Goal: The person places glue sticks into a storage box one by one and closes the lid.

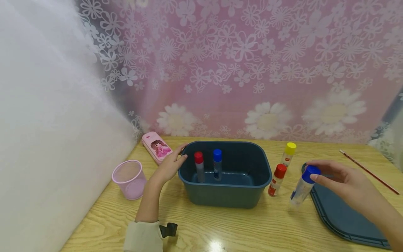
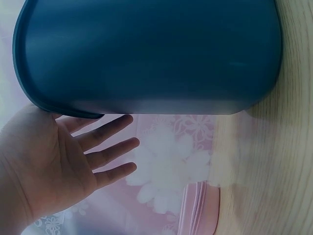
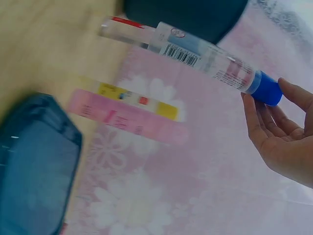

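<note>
My right hand (image 1: 352, 180) pinches the blue cap of a clear tube-shaped bottle (image 1: 300, 190), held tilted above the table at right. In the right wrist view, a barcode label shows on this bottle (image 3: 203, 58). My left hand (image 1: 168, 168) rests at the left rim of a dark blue-grey bin (image 1: 220, 196), thumb at the edge. The left wrist view shows its other fingers (image 2: 115, 154) straight and spread beside the outer wall. Inside the bin stand a red-capped bottle (image 1: 199, 168) and a blue-capped one (image 1: 217, 164).
Right of the bin stand a red-capped bottle (image 1: 276, 180) and a yellow-capped bottle (image 1: 288, 154). A pink bottle (image 3: 127, 117) shows beside the yellow one. A dark lid (image 1: 346, 210) and a pencil (image 1: 368, 171) lie at right. At left are a pink mesh cup (image 1: 130, 182) and pink case (image 1: 155, 147).
</note>
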Action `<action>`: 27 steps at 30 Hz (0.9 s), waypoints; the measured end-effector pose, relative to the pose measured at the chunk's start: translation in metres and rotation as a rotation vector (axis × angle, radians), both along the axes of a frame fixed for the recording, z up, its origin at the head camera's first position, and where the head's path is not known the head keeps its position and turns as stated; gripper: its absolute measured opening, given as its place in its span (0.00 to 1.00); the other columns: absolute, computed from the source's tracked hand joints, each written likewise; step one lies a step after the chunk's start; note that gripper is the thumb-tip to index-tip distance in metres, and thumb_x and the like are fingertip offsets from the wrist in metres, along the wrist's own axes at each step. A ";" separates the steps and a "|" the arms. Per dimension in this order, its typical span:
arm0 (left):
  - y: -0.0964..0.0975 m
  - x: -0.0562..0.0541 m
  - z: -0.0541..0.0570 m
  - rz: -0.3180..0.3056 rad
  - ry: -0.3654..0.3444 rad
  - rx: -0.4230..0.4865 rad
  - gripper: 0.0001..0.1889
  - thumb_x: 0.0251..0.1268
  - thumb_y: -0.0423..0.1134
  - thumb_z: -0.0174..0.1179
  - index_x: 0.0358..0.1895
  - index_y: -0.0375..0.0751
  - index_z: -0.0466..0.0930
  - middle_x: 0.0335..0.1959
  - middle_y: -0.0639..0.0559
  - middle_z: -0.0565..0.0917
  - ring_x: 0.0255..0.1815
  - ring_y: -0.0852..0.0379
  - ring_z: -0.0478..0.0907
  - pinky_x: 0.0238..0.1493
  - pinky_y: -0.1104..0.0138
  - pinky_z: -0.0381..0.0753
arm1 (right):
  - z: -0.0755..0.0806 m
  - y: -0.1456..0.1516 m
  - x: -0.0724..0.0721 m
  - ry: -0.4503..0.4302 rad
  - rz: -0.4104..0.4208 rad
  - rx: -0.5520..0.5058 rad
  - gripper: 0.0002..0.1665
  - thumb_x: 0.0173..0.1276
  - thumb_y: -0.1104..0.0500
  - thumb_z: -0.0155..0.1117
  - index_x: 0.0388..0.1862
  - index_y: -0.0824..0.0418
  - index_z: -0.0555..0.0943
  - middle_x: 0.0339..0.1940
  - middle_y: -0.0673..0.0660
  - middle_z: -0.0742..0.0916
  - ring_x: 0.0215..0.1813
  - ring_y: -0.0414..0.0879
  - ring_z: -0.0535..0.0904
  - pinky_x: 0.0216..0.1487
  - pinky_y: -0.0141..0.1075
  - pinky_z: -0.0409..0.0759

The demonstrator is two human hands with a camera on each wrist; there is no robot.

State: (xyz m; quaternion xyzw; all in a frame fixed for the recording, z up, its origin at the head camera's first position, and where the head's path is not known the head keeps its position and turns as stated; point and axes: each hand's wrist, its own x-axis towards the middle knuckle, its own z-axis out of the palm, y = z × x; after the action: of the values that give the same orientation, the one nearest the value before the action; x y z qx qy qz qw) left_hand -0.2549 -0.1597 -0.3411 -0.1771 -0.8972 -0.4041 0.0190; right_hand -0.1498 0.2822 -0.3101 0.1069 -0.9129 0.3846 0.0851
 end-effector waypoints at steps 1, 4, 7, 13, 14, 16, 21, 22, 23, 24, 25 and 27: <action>0.000 0.000 0.000 0.002 -0.001 0.000 0.25 0.71 0.41 0.45 0.69 0.41 0.58 0.63 0.37 0.66 0.64 0.43 0.60 0.60 0.46 0.58 | 0.004 -0.001 0.000 0.006 -0.005 0.003 0.25 0.66 0.57 0.59 0.60 0.66 0.70 0.50 0.61 0.77 0.39 0.25 0.74 0.32 0.28 0.77; 0.000 0.001 0.000 0.007 -0.004 -0.001 0.25 0.71 0.41 0.45 0.69 0.41 0.58 0.63 0.36 0.66 0.64 0.43 0.60 0.60 0.46 0.58 | 0.017 -0.003 0.000 0.014 -0.016 0.010 0.27 0.67 0.57 0.58 0.61 0.67 0.69 0.51 0.63 0.77 0.41 0.26 0.75 0.32 0.26 0.77; -0.001 0.002 0.000 0.010 -0.008 -0.001 0.25 0.71 0.41 0.45 0.69 0.41 0.58 0.63 0.36 0.66 0.64 0.42 0.60 0.60 0.46 0.58 | 0.029 -0.006 -0.001 0.037 -0.004 -0.007 0.25 0.68 0.58 0.57 0.62 0.65 0.68 0.51 0.54 0.77 0.41 0.27 0.75 0.33 0.24 0.76; -0.002 0.002 0.001 0.009 -0.006 0.001 0.25 0.71 0.41 0.45 0.69 0.41 0.58 0.63 0.37 0.66 0.64 0.43 0.60 0.60 0.46 0.58 | 0.055 -0.019 -0.004 0.145 0.047 -0.056 0.23 0.67 0.63 0.56 0.61 0.58 0.71 0.46 0.38 0.76 0.40 0.27 0.75 0.35 0.19 0.73; -0.002 0.002 0.001 0.008 -0.006 0.000 0.25 0.71 0.41 0.45 0.69 0.42 0.58 0.63 0.37 0.66 0.64 0.43 0.60 0.60 0.46 0.58 | 0.059 -0.022 -0.005 0.150 0.041 -0.054 0.23 0.67 0.63 0.57 0.61 0.58 0.71 0.45 0.38 0.77 0.40 0.27 0.76 0.35 0.18 0.73; -0.002 0.002 0.000 0.008 -0.005 -0.002 0.25 0.71 0.41 0.45 0.69 0.42 0.58 0.63 0.37 0.66 0.64 0.43 0.60 0.60 0.46 0.58 | 0.066 -0.029 -0.008 0.153 0.030 -0.043 0.22 0.67 0.60 0.57 0.61 0.56 0.72 0.44 0.41 0.78 0.41 0.28 0.76 0.36 0.18 0.72; -0.002 0.001 0.000 0.013 -0.001 -0.007 0.25 0.71 0.42 0.45 0.69 0.43 0.58 0.63 0.37 0.66 0.64 0.43 0.60 0.60 0.46 0.58 | 0.082 -0.048 -0.015 0.154 0.002 -0.036 0.22 0.67 0.54 0.58 0.61 0.50 0.73 0.46 0.42 0.80 0.43 0.29 0.76 0.38 0.17 0.70; -0.001 0.002 0.000 0.010 0.001 -0.006 0.25 0.71 0.42 0.45 0.69 0.43 0.58 0.63 0.37 0.66 0.64 0.43 0.60 0.60 0.46 0.58 | 0.084 -0.052 -0.017 0.151 0.005 -0.045 0.22 0.67 0.53 0.58 0.60 0.49 0.73 0.46 0.42 0.80 0.44 0.29 0.76 0.39 0.17 0.70; -0.001 0.002 0.000 0.008 0.003 -0.004 0.25 0.71 0.42 0.45 0.69 0.43 0.58 0.63 0.37 0.65 0.64 0.43 0.60 0.60 0.46 0.58 | 0.085 -0.055 -0.019 0.147 0.014 -0.057 0.22 0.67 0.53 0.58 0.60 0.50 0.74 0.46 0.42 0.80 0.44 0.29 0.76 0.39 0.18 0.70; -0.001 0.002 0.000 0.006 0.006 -0.004 0.25 0.71 0.41 0.45 0.69 0.42 0.58 0.63 0.37 0.65 0.64 0.43 0.60 0.60 0.46 0.57 | 0.087 -0.058 -0.021 0.142 0.030 -0.074 0.22 0.67 0.53 0.58 0.60 0.50 0.74 0.46 0.42 0.81 0.44 0.30 0.76 0.39 0.19 0.71; 0.000 0.002 0.001 0.003 0.010 -0.002 0.25 0.71 0.41 0.45 0.69 0.42 0.58 0.63 0.37 0.66 0.64 0.43 0.60 0.60 0.46 0.57 | 0.087 -0.061 -0.023 0.139 0.048 -0.089 0.22 0.67 0.54 0.58 0.60 0.51 0.74 0.46 0.43 0.81 0.44 0.31 0.76 0.39 0.20 0.71; 0.000 0.002 0.002 -0.003 0.014 0.003 0.25 0.71 0.41 0.46 0.69 0.41 0.59 0.63 0.37 0.65 0.64 0.43 0.60 0.61 0.47 0.57 | 0.087 -0.067 -0.028 0.134 0.072 -0.112 0.22 0.67 0.54 0.58 0.60 0.52 0.74 0.46 0.44 0.81 0.44 0.32 0.77 0.40 0.21 0.72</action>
State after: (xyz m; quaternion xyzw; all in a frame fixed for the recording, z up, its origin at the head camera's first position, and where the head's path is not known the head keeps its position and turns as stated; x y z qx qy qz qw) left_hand -0.2525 -0.1593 -0.3396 -0.1810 -0.8962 -0.4043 0.0250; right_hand -0.1778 0.2151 -0.2226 0.1602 -0.8778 0.4298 0.1380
